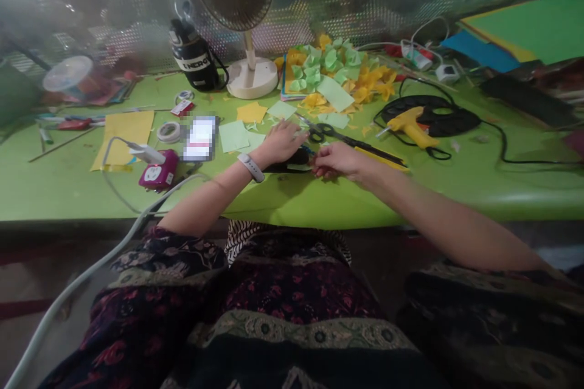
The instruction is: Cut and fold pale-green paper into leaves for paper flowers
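Note:
My left hand (283, 141), with a pale watch band at the wrist, is curled over a dark, low object (298, 157) near the table's front. It could be a tape dispenser, but my hand hides much of it. My right hand (335, 161) is at that object's right end, thumb and fingertips pinched together; whatever they hold is too small to make out. Just beyond my hands lie black-handled scissors (316, 132). A dark, ruler-like strip with a yellow edge (381, 158) runs beside my right wrist. Pale green paper squares (234, 137) are left of my left hand.
A fan (252, 78) and a black bottle (195, 61) stand at the back, beside a pile of green and yellow paper flowers (335, 64). At right is a yellow glue gun (413, 126); at left, a phone (199, 138), tape roll (168, 131) and purple plug adapter (159, 170) with a cable.

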Available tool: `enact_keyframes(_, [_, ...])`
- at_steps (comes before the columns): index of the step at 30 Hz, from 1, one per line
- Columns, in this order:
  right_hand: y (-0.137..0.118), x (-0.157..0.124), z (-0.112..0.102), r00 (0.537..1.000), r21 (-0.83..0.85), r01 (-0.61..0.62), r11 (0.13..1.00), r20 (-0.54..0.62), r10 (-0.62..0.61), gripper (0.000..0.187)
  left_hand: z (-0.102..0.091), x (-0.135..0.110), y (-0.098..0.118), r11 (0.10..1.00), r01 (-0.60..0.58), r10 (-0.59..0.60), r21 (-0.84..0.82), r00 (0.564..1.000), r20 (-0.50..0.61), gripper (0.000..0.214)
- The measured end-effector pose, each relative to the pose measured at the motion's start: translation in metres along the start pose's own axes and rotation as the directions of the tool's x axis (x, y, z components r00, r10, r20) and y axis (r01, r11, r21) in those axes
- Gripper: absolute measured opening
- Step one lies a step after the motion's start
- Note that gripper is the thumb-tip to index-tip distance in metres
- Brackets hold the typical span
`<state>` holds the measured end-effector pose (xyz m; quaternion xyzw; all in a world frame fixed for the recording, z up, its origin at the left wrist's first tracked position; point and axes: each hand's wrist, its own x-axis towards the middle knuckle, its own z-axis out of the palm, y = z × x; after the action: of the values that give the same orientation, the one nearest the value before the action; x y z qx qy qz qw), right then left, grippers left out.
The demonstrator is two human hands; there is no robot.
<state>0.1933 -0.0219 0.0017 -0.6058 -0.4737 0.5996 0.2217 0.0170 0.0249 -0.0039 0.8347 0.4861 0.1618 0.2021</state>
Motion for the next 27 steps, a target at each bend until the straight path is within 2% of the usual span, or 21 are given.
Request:
enact_keyframes(10, [0.0012, 0.0010, -0.0007, 1.000, 0.023, -0.003, 1.000, 0.022, 0.002, 0.027, 0.0056, -0.0007, -0.0063, 0.994, 0.049, -0.044, -0.096, 0.997, 0.056, 0.044])
enact_keyframes(21, [0.0022, 0.0029, -0.0016, 1.000, 0.034, 0.005, 0.999, 0.025, -0.005, 0.025, 0.0065, 0.0004, -0.0037, 0.999, 0.054, -0.054, 0.003, 0.995, 0.088, 0.052])
enact_keyframes(27, [-0.0015, -0.0026, 0.0007, 1.000, 0.028, -0.011, 1.000, 0.009, 0.010, 0.027, 0.0075, -0.0003, -0.0045, 0.999, 0.040, -0.037, -0.032, 0.997, 0.073, 0.048])
